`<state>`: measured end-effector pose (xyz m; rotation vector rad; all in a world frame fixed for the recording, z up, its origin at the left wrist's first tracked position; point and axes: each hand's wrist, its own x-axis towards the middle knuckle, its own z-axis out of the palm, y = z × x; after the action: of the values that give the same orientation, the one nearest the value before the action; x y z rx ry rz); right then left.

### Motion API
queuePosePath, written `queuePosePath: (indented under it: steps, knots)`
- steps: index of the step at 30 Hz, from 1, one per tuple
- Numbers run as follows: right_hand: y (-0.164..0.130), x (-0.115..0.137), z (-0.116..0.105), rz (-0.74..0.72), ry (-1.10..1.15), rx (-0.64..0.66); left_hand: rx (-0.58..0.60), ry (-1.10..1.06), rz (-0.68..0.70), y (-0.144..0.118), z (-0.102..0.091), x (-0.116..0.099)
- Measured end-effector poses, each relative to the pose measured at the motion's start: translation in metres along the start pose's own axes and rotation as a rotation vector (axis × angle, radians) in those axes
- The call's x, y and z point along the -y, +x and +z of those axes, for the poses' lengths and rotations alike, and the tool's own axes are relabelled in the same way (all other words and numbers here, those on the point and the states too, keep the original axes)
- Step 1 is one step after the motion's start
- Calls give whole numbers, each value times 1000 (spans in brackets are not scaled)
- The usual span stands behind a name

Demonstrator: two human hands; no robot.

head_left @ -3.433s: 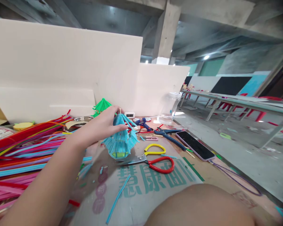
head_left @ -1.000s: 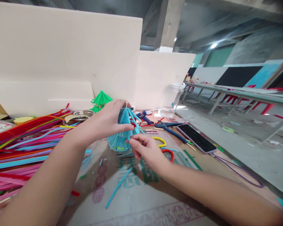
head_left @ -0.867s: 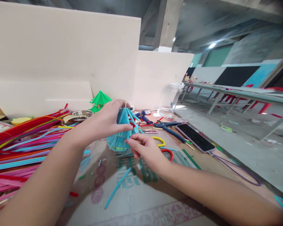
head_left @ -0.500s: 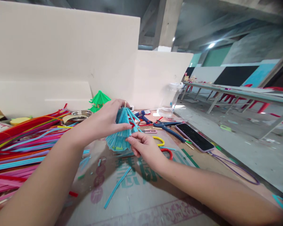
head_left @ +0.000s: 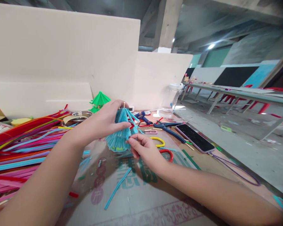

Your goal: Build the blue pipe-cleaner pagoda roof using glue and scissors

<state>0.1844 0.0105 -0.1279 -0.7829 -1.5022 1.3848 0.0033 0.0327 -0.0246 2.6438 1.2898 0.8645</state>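
A blue pipe-cleaner pagoda model [head_left: 119, 135] stands on the cardboard-covered table [head_left: 141, 194], a thin wooden stick poking out of its top. My left hand [head_left: 107, 121] grips its upper tier from the left. My right hand [head_left: 142, 149] pinches a loose blue strand at the model's right lower edge with thumb and forefinger. Behind my right hand lie scissors with one yellow and one red handle [head_left: 163, 147], partly hidden.
A big pile of coloured pipe cleaners [head_left: 21, 147] fills the left. A green pagoda model [head_left: 99, 100] stands at the back by white boards. A phone [head_left: 195, 137] with cable, a blue glue gun [head_left: 143, 117], pliers [head_left: 166, 125], a clear jar [head_left: 172, 99] and a loose blue strand [head_left: 118, 188] lie around.
My right hand came up from out of view and took hold of a strand at the blue model's right side. My left hand has kept its grip on the top.
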Motion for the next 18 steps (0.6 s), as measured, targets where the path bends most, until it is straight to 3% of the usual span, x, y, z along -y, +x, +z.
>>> queuePosePath:
  steps: [10, 18]
  knots:
    - [-8, -17, 7, 1, 4, 57, 10, 16, 12, -1, -2, 3]
    - [-2, -2, 3, 23, 28, -32, 32, 12, 21, -3, -2, 2]
